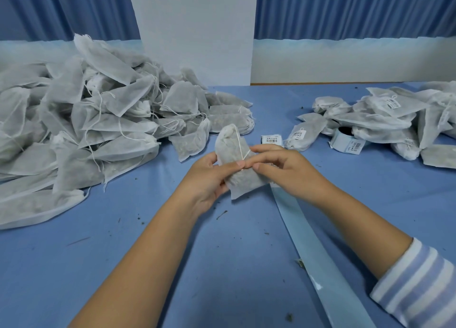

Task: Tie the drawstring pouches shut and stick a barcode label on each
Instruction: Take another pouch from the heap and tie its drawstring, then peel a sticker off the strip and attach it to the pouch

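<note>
Two hands on one white nonwoven drawstring pouch (234, 154), held over the middle of the blue tabletop (172, 253), neck towards the far edge. Left hand (207, 177) was curled round the pouch body. Right hand (278, 169) pinched the thin white drawstring (238, 142) where it crossed the pouch front.

Risks, my read:
- If the pinch slipped, the cord would go slack, the neck would reopen and the filling would spill. Dark crumbs (221, 214) on the tabletop suggested these pouches shed.
- Overpulling could snap the thin cord or tear the fabric.
- Long pale-blue backing strip (308, 234) ran from under the right hand to the near right edge, so a wrist could drag it. Couldn't tell whether it was joined to the small label roll (345, 136).
- Loose white barcode label (271, 139) lay just beyond the hands and could stick to the wrong thing.
- Mix-up risk looked low. The big heap of unlabelled pouches (86, 120) sat along the left edge and the smaller heap of labelled pouches (385, 115) towards the far right corner, well apart.

Room: pleated blue curtains (345, 9) and a flat white panel (195, 28) at the far edge.
</note>
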`<state>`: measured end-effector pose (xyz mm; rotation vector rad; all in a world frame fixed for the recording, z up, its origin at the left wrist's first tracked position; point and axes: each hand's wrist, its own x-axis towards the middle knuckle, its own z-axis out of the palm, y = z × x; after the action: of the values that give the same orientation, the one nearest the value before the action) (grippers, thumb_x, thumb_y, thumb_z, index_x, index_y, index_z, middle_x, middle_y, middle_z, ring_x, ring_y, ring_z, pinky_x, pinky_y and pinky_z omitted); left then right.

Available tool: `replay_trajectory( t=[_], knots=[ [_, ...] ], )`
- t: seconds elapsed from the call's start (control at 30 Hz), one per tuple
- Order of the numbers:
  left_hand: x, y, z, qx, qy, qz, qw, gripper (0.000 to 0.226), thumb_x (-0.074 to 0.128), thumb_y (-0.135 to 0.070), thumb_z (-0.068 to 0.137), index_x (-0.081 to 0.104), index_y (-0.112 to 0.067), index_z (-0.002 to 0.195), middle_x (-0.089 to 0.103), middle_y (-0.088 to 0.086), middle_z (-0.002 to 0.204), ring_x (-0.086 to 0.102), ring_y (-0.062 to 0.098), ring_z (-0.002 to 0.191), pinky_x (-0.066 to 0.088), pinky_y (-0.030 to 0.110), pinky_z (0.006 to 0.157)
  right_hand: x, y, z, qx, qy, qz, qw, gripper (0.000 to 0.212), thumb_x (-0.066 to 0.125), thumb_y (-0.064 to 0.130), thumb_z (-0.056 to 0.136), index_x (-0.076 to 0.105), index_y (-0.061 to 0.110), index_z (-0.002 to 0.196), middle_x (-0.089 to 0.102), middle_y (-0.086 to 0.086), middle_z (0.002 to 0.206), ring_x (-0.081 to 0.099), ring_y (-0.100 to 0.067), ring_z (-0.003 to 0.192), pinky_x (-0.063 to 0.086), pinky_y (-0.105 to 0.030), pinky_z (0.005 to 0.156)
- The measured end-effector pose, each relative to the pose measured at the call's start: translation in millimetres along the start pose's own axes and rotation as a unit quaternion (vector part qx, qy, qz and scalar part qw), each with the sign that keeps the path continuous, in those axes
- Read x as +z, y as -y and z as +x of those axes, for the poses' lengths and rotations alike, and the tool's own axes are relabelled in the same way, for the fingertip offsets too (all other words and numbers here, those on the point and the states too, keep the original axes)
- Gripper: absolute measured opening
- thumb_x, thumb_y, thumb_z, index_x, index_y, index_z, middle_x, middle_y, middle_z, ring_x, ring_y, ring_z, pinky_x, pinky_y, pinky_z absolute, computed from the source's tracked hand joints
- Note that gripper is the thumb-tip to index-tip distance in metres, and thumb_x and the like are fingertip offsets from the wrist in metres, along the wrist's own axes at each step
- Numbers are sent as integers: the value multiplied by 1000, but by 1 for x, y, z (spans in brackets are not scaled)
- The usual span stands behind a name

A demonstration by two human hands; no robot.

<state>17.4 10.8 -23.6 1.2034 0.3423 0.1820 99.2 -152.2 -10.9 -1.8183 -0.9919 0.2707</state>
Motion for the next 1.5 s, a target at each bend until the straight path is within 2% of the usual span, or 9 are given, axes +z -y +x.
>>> replay_trajectory(
  t=[0.1,0.13,0.2,0.27,0.37,0.67,1.03,1.37,1.5],
  knots=[
    [0,1,3,-4,-20,10,1000,33,68,-1,88,63,0,120,74,13,109,72,24,98,60,29,78,-10,-3,2,6,-66,39,997,28,58,2,93,73,26,92,68,6,114,63,-8,108,49,-25,94],
    [-1,2,4,-6,-31,16,999,32,69,-2,87,63,0,119,74,12,108,72,23,97,60,29,76,-15,-5,3,6,-98,0,995,28,58,3,93,70,28,90,69,3,110,64,-13,102,51,-29,91],
    [-3,2,6,-8,-46,25,999,29,69,-3,87,65,0,116,76,10,103,73,22,94,60,28,74,-24,-12,4,11,-115,-139,984,24,62,8,91,68,31,89,66,2,104,63,-12,94,49,-24,83],
    [-5,3,7,-9,-52,24,998,28,70,-5,88,66,0,115,76,8,101,74,20,92,60,27,72,-31,-20,4,34,-55,-252,966,16,67,15,88,70,28,96,63,2,102,61,-12,94,44,-20,80],
    [-6,4,7,-8,-55,29,998,29,71,-7,87,65,-1,115,77,8,101,74,19,91,59,26,70,-34,-26,2,91,62,-344,933,28,73,28,83,70,25,111,60,2,107,57,-15,96,46,-29,87],
    [-7,5,7,7,-61,49,997,23,70,-8,87,68,-5,110,77,4,97,74,16,88,59,25,68,-37,-23,3,108,117,-346,925,37,72,32,86,68,21,121,57,1,117,56,-18,106,44,-36,98],
    [-10,6,8,6,-54,72,996,21,71,-10,88,68,-9,109,77,1,96,74,15,89,59,28,72,-35,-23,2,99,77,-328,936,16,75,31,82,74,29,99,64,13,95,59,-9,92,50,-32,86],
    [-11,6,9,13,-53,83,995,16,69,-9,89,69,-11,105,77,0,95,74,15,90,59,29,76,-37,-21,1,99,58,-310,944,18,79,27,78,69,31,92,68,18,91,62,-1,88,52,-29,83],
    [-10,6,9,12,-55,90,994,17,70,-9,88,68,-10,105,78,0,93,74,15,88,60,30,76,-36,-19,0,98,56,-313,943,17,78,26,78,65,29,89,68,15,93,61,-4,91,52,-34,85]
  ],
)
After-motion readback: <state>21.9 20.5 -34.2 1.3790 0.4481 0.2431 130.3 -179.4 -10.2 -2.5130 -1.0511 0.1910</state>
